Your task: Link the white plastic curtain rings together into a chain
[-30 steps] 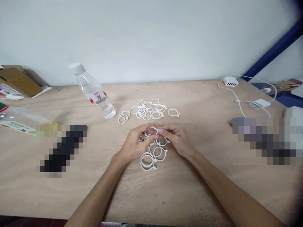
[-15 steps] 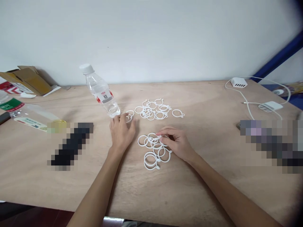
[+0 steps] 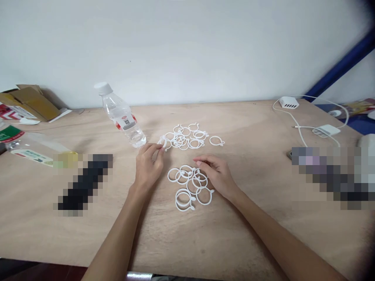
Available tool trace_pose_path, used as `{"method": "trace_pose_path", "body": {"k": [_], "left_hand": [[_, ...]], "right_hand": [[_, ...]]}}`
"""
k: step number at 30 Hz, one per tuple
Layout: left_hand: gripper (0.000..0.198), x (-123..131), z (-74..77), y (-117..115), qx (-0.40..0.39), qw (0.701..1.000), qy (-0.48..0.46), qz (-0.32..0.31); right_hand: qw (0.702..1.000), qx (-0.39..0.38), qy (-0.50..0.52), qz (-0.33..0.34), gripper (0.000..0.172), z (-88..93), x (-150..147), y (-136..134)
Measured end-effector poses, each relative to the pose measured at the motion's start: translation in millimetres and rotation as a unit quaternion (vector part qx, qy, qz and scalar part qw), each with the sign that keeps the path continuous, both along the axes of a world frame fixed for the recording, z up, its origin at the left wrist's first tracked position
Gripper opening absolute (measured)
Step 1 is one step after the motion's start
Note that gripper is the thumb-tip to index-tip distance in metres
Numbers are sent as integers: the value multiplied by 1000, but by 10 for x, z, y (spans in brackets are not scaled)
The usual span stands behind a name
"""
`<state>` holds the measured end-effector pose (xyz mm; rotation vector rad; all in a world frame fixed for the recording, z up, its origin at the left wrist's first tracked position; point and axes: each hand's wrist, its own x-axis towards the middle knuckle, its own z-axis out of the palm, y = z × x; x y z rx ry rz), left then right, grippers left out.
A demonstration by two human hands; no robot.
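My left hand [image 3: 149,164] pinches a white plastic curtain ring [image 3: 163,141] between thumb and fingertips, at the left side of a far pile of curtain rings [image 3: 191,137]. These rings lie flat and overlapping, each with a small eyelet. Closer to me is a second group of curtain rings [image 3: 187,180], also overlapping on the wooden table [image 3: 234,230]. My right hand [image 3: 216,171] hovers at this group's upper right, its thumb and index finger slightly apart with nothing visible between them.
A tilted-looking water bottle [image 3: 124,119] stands just beyond my left hand. Further left are a larger bottle [image 3: 32,146], a cardboard box [image 3: 32,102] and a blurred dark object [image 3: 84,183]. A white charger [image 3: 289,102] with cables and another blurred object [image 3: 328,171] are on the right.
My left hand has taken hold of a curtain ring and raised it a little. My right hand has let go of a ring in the near group; its fingers have lifted off.
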<state>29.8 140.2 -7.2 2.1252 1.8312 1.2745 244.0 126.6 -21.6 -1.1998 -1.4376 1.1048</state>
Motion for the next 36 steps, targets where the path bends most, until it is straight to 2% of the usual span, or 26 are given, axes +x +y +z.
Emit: {"method": "trace_pose_path", "body": {"k": [4, 8, 12, 14, 16, 19, 21, 25, 32, 36], "left_hand": [[17, 135, 74, -83, 17, 988, 3, -157], [15, 261, 66, -146, 41, 970, 12, -241], [18, 341, 47, -192, 27, 950, 21, -309], [18, 368, 52, -215, 16, 949, 8, -315], [19, 390, 61, -234, 4, 956, -16, -294], [40, 417, 58, -246, -31, 967, -41, -249], [48, 430, 43, -245, -57, 968, -44, -242], [37, 453, 42, -245, -99, 961, -64, -249], [18, 462, 149, -259, -145, 952, -73, -259], [22, 443, 96, -249, -102, 960, -59, -254]], "right_hand": [[998, -41, 38, -9, 30, 15, 4, 20], [997, -35, 64, -21, 36, 48, 6, 38], [994, -42, 96, -3, 33, 53, 10, 52], [993, -51, 110, 3, 30, 45, 17, 56], [992, -50, 116, 0, 26, 38, 24, 60], [993, -35, 113, 5, 24, 37, 28, 58], [993, -28, 110, 16, 23, 41, 24, 52], [994, -31, 102, 18, 27, 46, 13, 35], [996, -38, 78, 13, 33, 36, 8, 24], [994, -49, 99, 21, 32, 49, -8, 28]]}}
